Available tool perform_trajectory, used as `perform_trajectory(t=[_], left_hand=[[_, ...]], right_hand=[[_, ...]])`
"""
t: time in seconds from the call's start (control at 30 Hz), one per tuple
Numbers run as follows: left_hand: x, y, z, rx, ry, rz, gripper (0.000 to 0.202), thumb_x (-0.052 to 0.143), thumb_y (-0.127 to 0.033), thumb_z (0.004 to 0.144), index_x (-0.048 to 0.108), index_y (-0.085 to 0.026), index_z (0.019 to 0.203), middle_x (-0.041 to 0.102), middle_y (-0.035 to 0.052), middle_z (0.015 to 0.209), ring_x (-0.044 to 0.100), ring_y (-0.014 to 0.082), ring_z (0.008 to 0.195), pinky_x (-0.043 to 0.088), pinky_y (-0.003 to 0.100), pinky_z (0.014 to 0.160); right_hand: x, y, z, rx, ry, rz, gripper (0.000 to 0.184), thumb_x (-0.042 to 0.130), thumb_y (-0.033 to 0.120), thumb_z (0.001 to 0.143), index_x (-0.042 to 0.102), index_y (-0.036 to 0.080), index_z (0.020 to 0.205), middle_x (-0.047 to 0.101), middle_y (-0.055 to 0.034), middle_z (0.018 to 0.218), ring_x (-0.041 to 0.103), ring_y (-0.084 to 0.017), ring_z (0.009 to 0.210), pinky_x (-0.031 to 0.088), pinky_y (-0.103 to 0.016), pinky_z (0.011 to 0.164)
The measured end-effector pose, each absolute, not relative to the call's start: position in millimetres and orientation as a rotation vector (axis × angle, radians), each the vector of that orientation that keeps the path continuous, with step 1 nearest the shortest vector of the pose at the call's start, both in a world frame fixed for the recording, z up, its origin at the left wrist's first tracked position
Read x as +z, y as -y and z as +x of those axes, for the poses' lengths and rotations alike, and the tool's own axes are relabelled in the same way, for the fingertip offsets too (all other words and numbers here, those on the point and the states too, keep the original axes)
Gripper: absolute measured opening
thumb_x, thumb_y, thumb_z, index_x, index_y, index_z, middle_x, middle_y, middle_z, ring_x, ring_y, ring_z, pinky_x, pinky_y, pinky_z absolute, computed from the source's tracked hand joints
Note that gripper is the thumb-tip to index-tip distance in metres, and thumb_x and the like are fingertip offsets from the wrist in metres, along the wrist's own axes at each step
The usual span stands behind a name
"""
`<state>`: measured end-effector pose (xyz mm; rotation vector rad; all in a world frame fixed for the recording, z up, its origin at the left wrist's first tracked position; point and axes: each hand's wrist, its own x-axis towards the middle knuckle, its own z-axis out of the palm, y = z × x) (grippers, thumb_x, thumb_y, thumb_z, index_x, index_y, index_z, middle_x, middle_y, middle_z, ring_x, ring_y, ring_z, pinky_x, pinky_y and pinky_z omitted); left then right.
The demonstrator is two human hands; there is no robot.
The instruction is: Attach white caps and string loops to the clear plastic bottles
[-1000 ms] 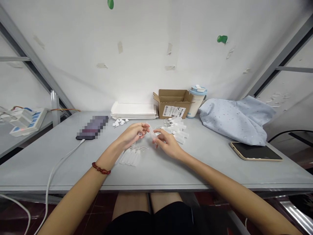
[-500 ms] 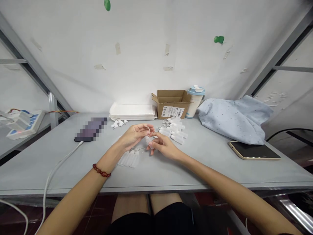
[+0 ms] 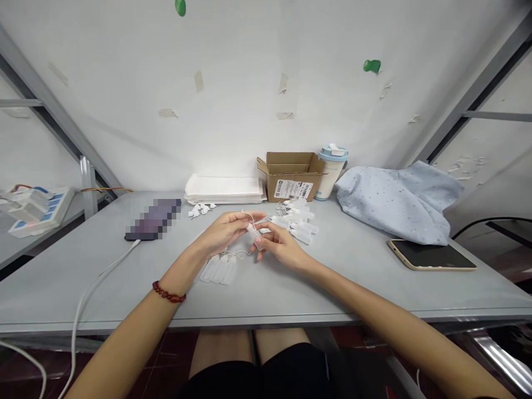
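Note:
Both hands meet over the middle of the grey table (image 3: 353,277). My left hand (image 3: 226,231), with a red bead bracelet on its wrist, pinches the top end of a small clear plastic tube (image 3: 252,231) with a thin white loop. My right hand (image 3: 279,246) grips the tube's lower end from the right. A row of similar clear tubes (image 3: 219,269) lies on the table just below my left hand. A loose pile of more tubes (image 3: 296,220) lies behind my right hand.
At the back stand a stack of white sheets (image 3: 225,189), an open cardboard box (image 3: 291,176) and a lidded cup (image 3: 330,172). Small white caps (image 3: 200,209) lie near a charging phone (image 3: 153,219). A blue cloth (image 3: 394,202) and another phone (image 3: 432,255) are at right.
My two hands have drawn closer together and shifted slightly left, turning the small tube between their fingertips. Nothing else on the table has moved.

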<state>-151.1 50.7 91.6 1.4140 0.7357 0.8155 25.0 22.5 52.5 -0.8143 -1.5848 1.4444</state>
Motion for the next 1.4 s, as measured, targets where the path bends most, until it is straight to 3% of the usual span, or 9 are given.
perform_trajectory(t=[0.1, 0.2, 0.3, 0.4, 0.53, 0.63, 0.87, 1.17, 1.4], left_hand=[[89, -52, -153, 0.819, -0.734, 1.441, 0.038, 0.065, -0.025, 0.076, 0.061, -0.021, 0.114, 0.056, 0.0104, 0.128, 0.051, 0.0252, 0.118, 0.038, 0.04, 0.099], [87, -54, -156, 0.842, -0.739, 1.414, 0.051, 0.069, -0.026, 0.074, 0.054, -0.024, 0.122, 0.054, 0.0108, 0.129, 0.052, 0.0255, 0.118, 0.039, 0.04, 0.099], [86, -56, -157, 0.843, -0.784, 1.353, 0.045, 0.071, -0.025, 0.073, 0.059, -0.021, 0.116, 0.059, 0.0102, 0.121, 0.055, 0.0225, 0.112, 0.038, 0.039, 0.1], [87, -57, -158, 0.788, -0.804, 1.322, 0.028, 0.071, -0.029, 0.073, 0.066, -0.015, 0.098, 0.067, 0.0089, 0.099, 0.06, 0.0187, 0.099, 0.038, 0.035, 0.099], [90, -55, -158, 0.683, -0.868, 1.376, 0.028, 0.068, -0.039, 0.074, 0.067, -0.012, 0.076, 0.066, 0.0082, 0.081, 0.06, 0.0179, 0.08, 0.046, 0.034, 0.082], [92, -54, -158, 0.697, -0.948, 1.43, 0.031, 0.07, -0.042, 0.07, 0.068, -0.012, 0.074, 0.063, 0.0063, 0.074, 0.057, 0.0169, 0.075, 0.046, 0.031, 0.072], [91, -55, -159, 0.714, -0.873, 1.477, 0.024, 0.071, -0.036, 0.068, 0.071, -0.014, 0.076, 0.067, 0.0067, 0.083, 0.057, 0.0166, 0.08, 0.043, 0.033, 0.082], [89, -58, -162, 0.783, -0.955, 1.488, 0.027, 0.075, -0.034, 0.065, 0.071, -0.017, 0.085, 0.067, 0.006, 0.092, 0.057, 0.016, 0.084, 0.043, 0.031, 0.083], [92, -55, -161, 0.692, -1.098, 1.669, 0.028, 0.068, -0.043, 0.069, 0.066, -0.015, 0.068, 0.06, 0.001, 0.061, 0.053, 0.0128, 0.058, 0.042, 0.026, 0.062]], right_hand=[[52, -23, 25, 1.427, 1.586, -0.822, 0.03, 0.061, 0.038, 0.08, 0.05, 0.02, 0.1, 0.066, 0.0008, 0.07, 0.06, -0.012, 0.052, 0.047, -0.031, 0.065], [52, -23, 26, 1.419, 1.591, -0.815, 0.03, 0.061, 0.039, 0.08, 0.05, 0.019, 0.099, 0.066, 0.0005, 0.07, 0.059, -0.011, 0.052, 0.047, -0.03, 0.064], [54, -22, 26, 1.413, 1.604, -0.808, 0.031, 0.06, 0.039, 0.08, 0.05, 0.018, 0.101, 0.066, 0.0, 0.07, 0.059, -0.011, 0.052, 0.047, -0.03, 0.064], [56, -21, 27, 1.403, 1.62, -0.816, 0.032, 0.058, 0.038, 0.081, 0.05, 0.018, 0.104, 0.066, -0.0004, 0.07, 0.059, -0.011, 0.053, 0.047, -0.03, 0.063], [57, -21, 28, 1.383, 1.627, -0.849, 0.03, 0.058, 0.036, 0.081, 0.049, 0.018, 0.103, 0.066, -0.0006, 0.072, 0.059, -0.012, 0.053, 0.047, -0.03, 0.063], [57, -21, 28, 1.358, 1.638, -0.868, 0.027, 0.058, 0.034, 0.081, 0.049, 0.018, 0.101, 0.067, -0.0001, 0.071, 0.059, -0.011, 0.053, 0.047, -0.03, 0.062], [54, -21, 27, 1.332, 1.63, -0.902, 0.025, 0.057, 0.03, 0.081, 0.048, 0.019, 0.101, 0.066, 0.001, 0.069, 0.058, -0.011, 0.052, 0.046, -0.028, 0.061], [58, -20, 27, 1.386, 1.603, -0.89, 0.023, 0.055, 0.029, 0.08, 0.046, 0.019, 0.097, 0.065, 0.0014, 0.067, 0.054, -0.01, 0.049, 0.044, -0.027, 0.058], [55, -18, 25, 1.02, 1.808, -1.096, 0.026, 0.056, 0.027, 0.078, 0.048, 0.018, 0.101, 0.061, 0.0037, 0.064, 0.053, -0.011, 0.051, 0.041, -0.026, 0.057]])
